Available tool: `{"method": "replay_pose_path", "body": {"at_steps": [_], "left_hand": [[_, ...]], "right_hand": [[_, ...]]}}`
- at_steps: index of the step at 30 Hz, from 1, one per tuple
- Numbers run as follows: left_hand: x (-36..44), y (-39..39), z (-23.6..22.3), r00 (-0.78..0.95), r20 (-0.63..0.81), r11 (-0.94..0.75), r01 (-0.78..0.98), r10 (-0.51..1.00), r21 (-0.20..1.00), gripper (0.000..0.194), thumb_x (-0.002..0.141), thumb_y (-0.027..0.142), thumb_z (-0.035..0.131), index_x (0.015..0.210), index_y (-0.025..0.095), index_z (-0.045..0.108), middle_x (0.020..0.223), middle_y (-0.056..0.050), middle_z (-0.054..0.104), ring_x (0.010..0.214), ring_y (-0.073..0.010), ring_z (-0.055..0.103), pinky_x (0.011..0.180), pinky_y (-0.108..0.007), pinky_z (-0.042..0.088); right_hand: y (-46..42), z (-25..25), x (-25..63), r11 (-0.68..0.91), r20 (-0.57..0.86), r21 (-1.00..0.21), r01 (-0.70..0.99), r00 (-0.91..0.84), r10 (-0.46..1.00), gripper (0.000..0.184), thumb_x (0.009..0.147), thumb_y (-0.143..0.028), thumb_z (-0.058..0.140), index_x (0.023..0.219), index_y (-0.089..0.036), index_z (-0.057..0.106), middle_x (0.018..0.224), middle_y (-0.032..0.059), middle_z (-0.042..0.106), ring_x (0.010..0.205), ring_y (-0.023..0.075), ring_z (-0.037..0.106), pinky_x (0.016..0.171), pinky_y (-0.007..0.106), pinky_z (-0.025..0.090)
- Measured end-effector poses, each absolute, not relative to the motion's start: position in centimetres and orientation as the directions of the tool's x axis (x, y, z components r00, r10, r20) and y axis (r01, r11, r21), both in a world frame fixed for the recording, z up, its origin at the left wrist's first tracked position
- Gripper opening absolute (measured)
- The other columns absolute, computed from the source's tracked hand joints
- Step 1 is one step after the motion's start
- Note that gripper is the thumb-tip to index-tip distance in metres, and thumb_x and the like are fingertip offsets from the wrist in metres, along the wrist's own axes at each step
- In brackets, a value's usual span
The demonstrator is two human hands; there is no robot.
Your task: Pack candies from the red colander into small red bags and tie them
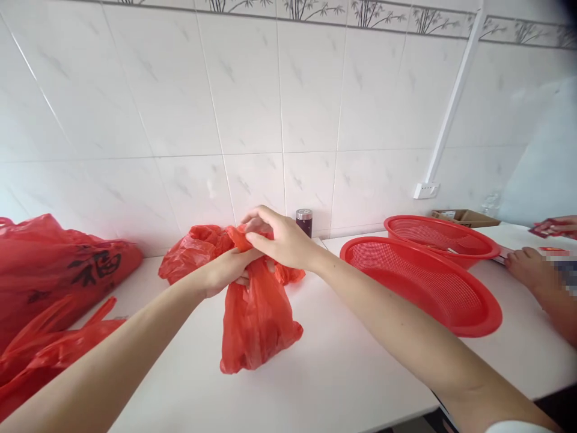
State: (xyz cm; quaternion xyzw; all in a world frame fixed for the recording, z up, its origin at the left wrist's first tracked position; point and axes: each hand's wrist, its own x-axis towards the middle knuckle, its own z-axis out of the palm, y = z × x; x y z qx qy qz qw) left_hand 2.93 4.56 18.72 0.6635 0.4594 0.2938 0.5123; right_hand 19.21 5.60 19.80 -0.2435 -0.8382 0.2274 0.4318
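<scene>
A filled red plastic bag (261,322) hangs from my hands, its bottom at or just above the white table. Around its gathered neck, my left hand (229,270) is closed. My right hand (282,237) grips the top of the same bag with thumb and fingers bent, just above the left. Behind both hands lies another crumpled red plastic bag (193,252), partly covered by them. My left hand and wrist hide some of the bag's neck.
Two red plastic baskets (489,310) stand on the right. Large red bags (103,264) fill the left side. A dark flask (304,222) and a cardboard box (466,218) stand near the wall. A co-worker's hands (527,264) are at far right.
</scene>
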Motion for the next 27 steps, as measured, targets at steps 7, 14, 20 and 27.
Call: {"method": "replay_pose_path", "body": {"at_steps": [7, 14, 20, 27], "left_hand": [[0.6, 5.5, 17.8, 0.392, -0.098, 0.042, 0.15, 0.915, 0.988, 0.037, 0.089, 0.049, 0.051, 0.071, 0.017, 0.059, 0.049, 0.006, 0.036, 0.045, -0.0091, 0.035, 0.047, -0.022, 0.033], [0.0, 5.7, 17.5, 0.403, -0.052, -0.031, 0.197, 0.914, 0.98, 0.039, 0.089, 0.051, 0.05, 0.074, 0.017, 0.062, 0.056, 0.0, 0.057, 0.05, -0.012, 0.047, 0.062, -0.029, 0.043], [0.4, 5.9, 17.8, 0.466, -0.024, -0.047, 0.14, 0.884, 0.989, 0.036, 0.09, 0.047, 0.049, 0.071, 0.018, 0.055, 0.062, -0.002, 0.061, 0.055, -0.0138, 0.052, 0.063, -0.03, 0.043], [-0.1, 6.5, 18.6, 0.482, 0.074, -0.152, 0.124, 0.873, 0.981, 0.024, 0.085, 0.038, 0.062, 0.086, 0.016, 0.072, 0.085, -0.006, 0.067, 0.072, -0.0145, 0.056, 0.074, -0.03, 0.045]], "right_hand": [[6.9, 14.9, 21.4, 0.667, 0.562, -0.73, 0.149, -0.423, 0.711, 0.009, 0.088, -0.029, 0.053, 0.09, -0.022, 0.058, 0.089, -0.0002, 0.063, 0.082, 0.0135, 0.059, 0.077, 0.029, 0.048], [5.7, 14.3, 20.0, 0.726, 0.651, -0.646, 0.236, -0.324, 0.686, 0.02, 0.085, -0.027, 0.058, 0.105, -0.025, 0.059, 0.11, 0.0022, 0.062, 0.106, 0.0174, 0.056, 0.093, 0.034, 0.044], [7.9, 14.4, 20.2, 0.633, 0.633, -0.773, -0.048, -0.13, 0.763, 0.015, 0.087, -0.037, 0.059, 0.088, -0.022, 0.059, 0.09, 0.0022, 0.066, 0.086, 0.0169, 0.062, 0.081, 0.032, 0.049], [4.4, 16.2, 23.5, 0.588, 0.471, -0.808, -0.041, -0.644, 0.602, 0.015, 0.086, -0.039, 0.064, 0.092, -0.026, 0.068, 0.093, 0.0015, 0.068, 0.09, 0.0179, 0.063, 0.08, 0.03, 0.049]]}}
